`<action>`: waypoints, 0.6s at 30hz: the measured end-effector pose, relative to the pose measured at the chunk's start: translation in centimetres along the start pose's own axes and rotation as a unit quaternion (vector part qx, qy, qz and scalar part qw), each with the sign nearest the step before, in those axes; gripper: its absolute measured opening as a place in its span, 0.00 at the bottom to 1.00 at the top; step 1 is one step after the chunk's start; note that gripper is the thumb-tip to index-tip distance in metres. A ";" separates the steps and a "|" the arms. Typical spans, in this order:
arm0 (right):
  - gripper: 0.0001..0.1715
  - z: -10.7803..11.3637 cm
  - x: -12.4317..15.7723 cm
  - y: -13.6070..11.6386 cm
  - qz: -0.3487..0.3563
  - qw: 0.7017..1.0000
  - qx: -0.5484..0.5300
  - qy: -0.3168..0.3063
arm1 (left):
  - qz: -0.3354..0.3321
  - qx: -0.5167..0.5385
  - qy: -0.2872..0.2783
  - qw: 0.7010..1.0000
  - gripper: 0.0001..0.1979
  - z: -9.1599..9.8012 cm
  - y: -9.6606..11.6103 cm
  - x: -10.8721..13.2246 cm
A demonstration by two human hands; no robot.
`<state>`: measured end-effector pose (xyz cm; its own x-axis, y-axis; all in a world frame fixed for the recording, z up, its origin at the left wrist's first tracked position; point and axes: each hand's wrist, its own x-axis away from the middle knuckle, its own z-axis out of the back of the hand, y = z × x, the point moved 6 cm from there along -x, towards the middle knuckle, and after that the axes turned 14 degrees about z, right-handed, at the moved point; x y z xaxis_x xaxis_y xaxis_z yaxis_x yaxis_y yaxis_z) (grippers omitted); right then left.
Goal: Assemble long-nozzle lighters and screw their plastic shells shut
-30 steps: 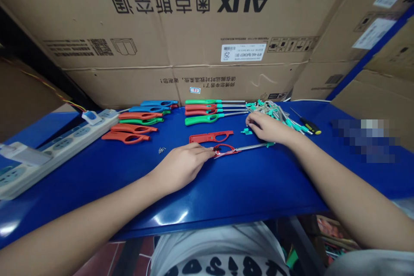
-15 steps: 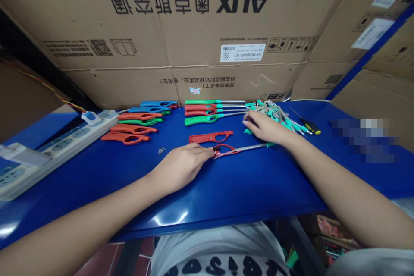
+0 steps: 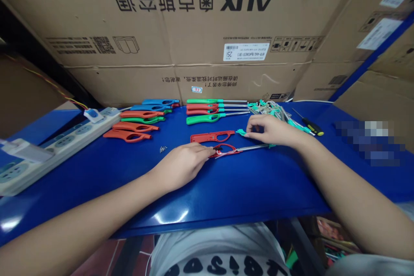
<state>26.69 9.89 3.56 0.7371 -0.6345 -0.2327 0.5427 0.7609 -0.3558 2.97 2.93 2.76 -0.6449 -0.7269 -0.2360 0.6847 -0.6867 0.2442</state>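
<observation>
My left hand (image 3: 189, 164) is closed over the handle of a red lighter shell (image 3: 230, 147), its fingers together and hiding most of the handle. White wires and a black part show by the fingertips, and a metal tube (image 3: 254, 148) runs right from the shell. My right hand (image 3: 270, 129) pinches a small teal-green plastic piece (image 3: 241, 132) between thumb and forefinger, just above the table. To the left of that piece lies the other red half shell (image 3: 212, 136), its inner side up.
Lighters with tubes (image 3: 207, 118) lie in a row at the back, beside a heap of teal-tipped tubes (image 3: 271, 108). Orange, green and blue handles (image 3: 132, 136) lie left. Small screws (image 3: 163, 149), a power strip (image 3: 64, 140) and a screwdriver (image 3: 315, 128) are around. Cardboard (image 3: 194, 26) stands behind.
My right hand has moved left and nearer from the heap, and the teal-green piece now shows in its pinch. My left hand stays on the red shell.
</observation>
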 end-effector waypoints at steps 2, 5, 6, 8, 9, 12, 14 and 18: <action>0.13 -0.6 -0.6 -1.9 0.048 0.998 -0.040 0.011 | 0.005 0.008 0.002 1.000 0.15 0.0 -0.1 0.0; 0.09 -1.9 -1.3 -4.3 0.088 0.993 -0.073 -0.009 | 0.023 0.028 -0.001 0.999 0.16 0.1 -0.2 0.0; 0.08 -2.3 -1.4 -4.8 0.092 0.993 -0.074 -0.019 | 0.029 0.037 -0.003 0.999 0.16 0.1 -0.3 -0.1; 0.07 -2.8 -1.5 -5.5 0.091 0.994 -0.058 -0.035 | 0.034 0.057 -0.008 0.998 0.16 0.0 -0.3 -0.1; 0.07 -2.9 -1.6 -5.8 0.087 0.994 -0.047 -0.040 | 0.033 0.068 -0.010 0.997 0.16 0.0 -0.2 -0.2; 0.06 -3.0 -1.6 -6.0 0.079 0.995 -0.029 -0.049 | 0.030 0.093 -0.015 0.995 0.17 -0.4 -0.2 -0.3; 0.07 -3.1 -1.6 -6.1 0.078 0.995 -0.037 -0.054 | 0.041 0.107 -0.005 0.993 0.17 -0.6 -0.3 -0.3; 0.07 -3.6 -1.7 -6.0 0.081 0.993 -0.076 -0.048 | 0.060 0.129 0.011 0.990 0.16 -0.7 -0.6 -0.3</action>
<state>20.73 5.88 2.87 0.8486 -0.4839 -0.2136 0.3520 0.8181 -0.4548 3.04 3.59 2.01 -0.5547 -0.8047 -0.2114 0.6443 -0.5763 0.5028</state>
